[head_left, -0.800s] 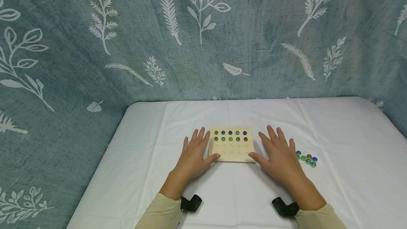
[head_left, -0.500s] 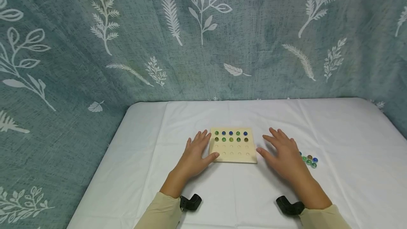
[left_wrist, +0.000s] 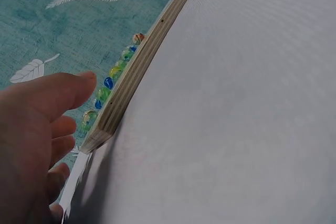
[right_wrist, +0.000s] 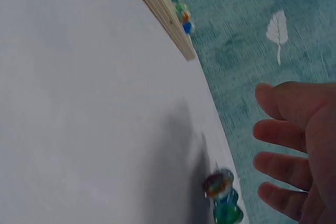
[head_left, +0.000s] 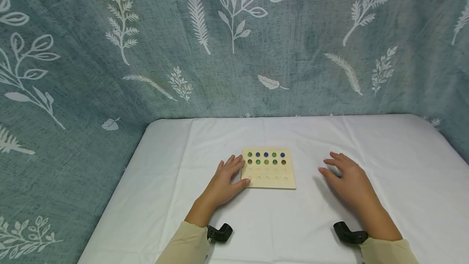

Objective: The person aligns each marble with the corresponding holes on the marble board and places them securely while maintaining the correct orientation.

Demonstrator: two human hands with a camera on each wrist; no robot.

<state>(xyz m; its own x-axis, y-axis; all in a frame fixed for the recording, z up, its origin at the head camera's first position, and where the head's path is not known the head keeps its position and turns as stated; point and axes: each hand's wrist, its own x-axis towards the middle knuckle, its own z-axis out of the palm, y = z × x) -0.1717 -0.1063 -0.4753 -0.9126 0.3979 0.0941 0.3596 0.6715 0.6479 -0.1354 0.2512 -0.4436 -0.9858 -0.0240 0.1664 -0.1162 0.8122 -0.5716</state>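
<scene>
Pale plywood marble board is lying flat mid-tabletop, four rows of five dimples showing. Ten glass marbles are sitting in the two far rows. Far row is running green, blue, blue, green, blue left to right; the next is showing mostly greens, one yellowish, with a brownish one at the right end.

Left hand is resting along the board's left side, fingers and thumb apart, fingertips overlapping the left edge, thumb reaching over the near-left corner. Can't tell how firmly it's touching.

Right hand is hovering well right of the board, thumb and fingers apart and bending slightly, gripping nothing visible. Loose marbles are lying beside it, a brown one and a green one among them, blurring a bit in the right wrist view; the hand is hiding them from the head camera.

Black wrist cameras are sitting by beige sleeves. Teal leaf-print fabric is hanging behind.
</scene>
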